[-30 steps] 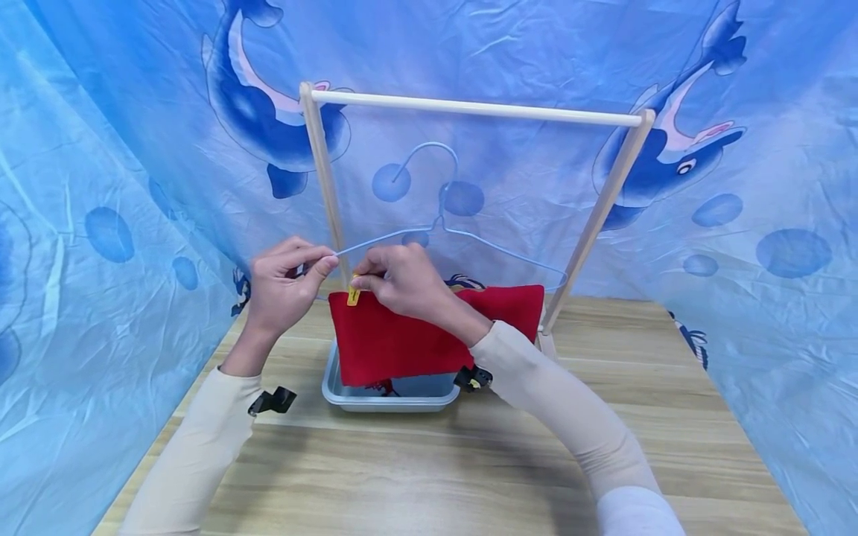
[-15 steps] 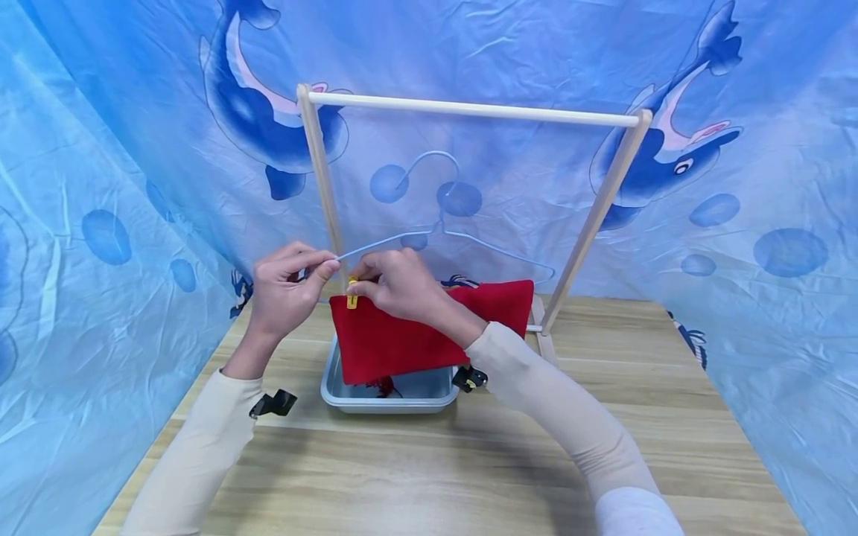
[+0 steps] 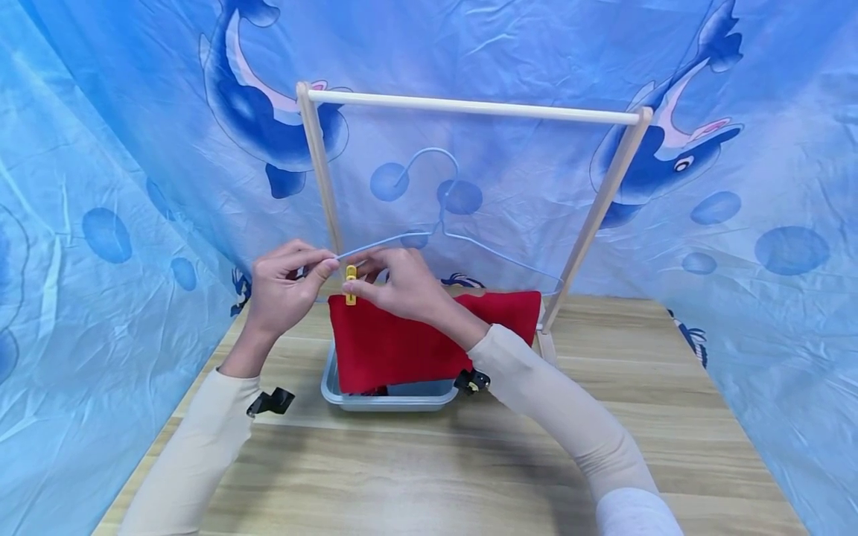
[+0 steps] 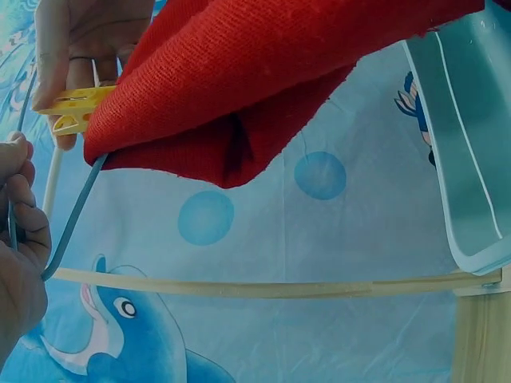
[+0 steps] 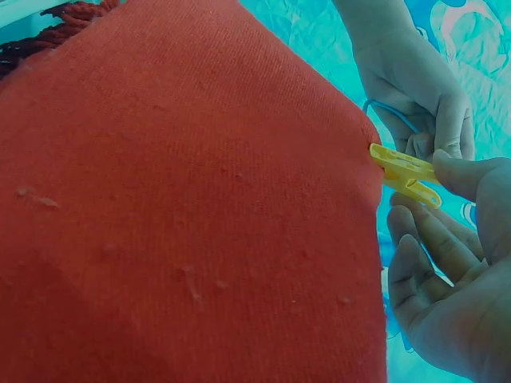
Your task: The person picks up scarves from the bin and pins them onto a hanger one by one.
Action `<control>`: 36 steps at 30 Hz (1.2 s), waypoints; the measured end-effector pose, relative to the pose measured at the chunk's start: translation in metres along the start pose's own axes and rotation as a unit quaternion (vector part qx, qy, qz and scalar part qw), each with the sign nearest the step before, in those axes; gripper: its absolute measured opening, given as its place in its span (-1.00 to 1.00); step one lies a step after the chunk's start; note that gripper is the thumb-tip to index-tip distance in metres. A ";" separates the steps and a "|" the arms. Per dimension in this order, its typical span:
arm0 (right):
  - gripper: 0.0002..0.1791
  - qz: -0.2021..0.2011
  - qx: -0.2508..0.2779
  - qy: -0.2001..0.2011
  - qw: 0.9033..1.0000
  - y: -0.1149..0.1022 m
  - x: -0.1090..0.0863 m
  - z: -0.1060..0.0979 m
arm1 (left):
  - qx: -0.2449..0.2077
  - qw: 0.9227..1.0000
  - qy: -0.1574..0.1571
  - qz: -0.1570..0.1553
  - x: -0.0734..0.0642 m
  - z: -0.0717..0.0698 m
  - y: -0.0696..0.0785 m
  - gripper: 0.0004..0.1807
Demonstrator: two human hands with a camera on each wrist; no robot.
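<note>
My left hand (image 3: 288, 286) pinches the left end of a thin blue wire hanger (image 3: 395, 240), whose hook stands upright. Folded over its lower bar hangs a red knitted cloth (image 3: 402, 342), with dark red fringe (image 5: 64, 32) seen in the right wrist view. A yellow clothespin (image 3: 351, 292) is clipped at the cloth's upper left corner. My right hand (image 3: 402, 281) is beside it, thumb touching the clothespin; in the right wrist view the other fingers (image 5: 439, 243) are spread loosely below it. The cloth hides most of the hanger's bar.
Behind the cloth stands a wooden rack with a white top rail (image 3: 476, 109) and slanted posts (image 3: 606, 201). A pale blue tray (image 3: 395, 404) sits on the wooden table (image 3: 429, 469) under the cloth. Blue dolphin-print fabric (image 3: 536, 45) surrounds the table.
My right hand has loosened around the clothespin, so more of it shows. The hanger and cloth swayed slightly; my left hand keeps its grip.
</note>
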State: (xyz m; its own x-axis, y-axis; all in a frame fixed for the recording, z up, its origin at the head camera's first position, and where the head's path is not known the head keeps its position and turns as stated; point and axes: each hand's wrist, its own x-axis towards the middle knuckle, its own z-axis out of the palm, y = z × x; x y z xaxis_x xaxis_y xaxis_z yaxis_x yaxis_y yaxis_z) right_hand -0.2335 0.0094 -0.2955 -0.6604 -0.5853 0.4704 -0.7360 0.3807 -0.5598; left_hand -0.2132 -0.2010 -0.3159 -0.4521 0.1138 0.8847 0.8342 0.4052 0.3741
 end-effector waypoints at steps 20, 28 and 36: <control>-0.57 -0.044 0.045 0.079 0.995 0.004 -0.056 -0.036 | 0.002 1.000 0.015 -0.008 0.000 -0.001 -0.004 -0.85; -0.57 -0.072 0.058 0.121 0.988 0.017 -0.090 -0.061 | 0.006 1.000 0.014 -0.011 0.000 -0.003 -0.003 -0.83; -0.57 -0.042 0.055 0.158 0.985 0.038 -0.126 -0.083 | 0.010 1.000 0.015 -0.011 0.000 -0.003 -0.003 -0.85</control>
State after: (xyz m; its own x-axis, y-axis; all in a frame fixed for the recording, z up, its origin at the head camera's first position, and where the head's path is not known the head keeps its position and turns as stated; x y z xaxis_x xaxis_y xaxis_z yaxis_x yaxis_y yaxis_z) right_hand -0.1905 0.1571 -0.3190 -0.6240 -0.3533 0.6970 -0.7809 0.2499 -0.5724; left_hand -0.2145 -0.2053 -0.3162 -0.4596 0.0780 0.8847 0.8182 0.4247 0.3876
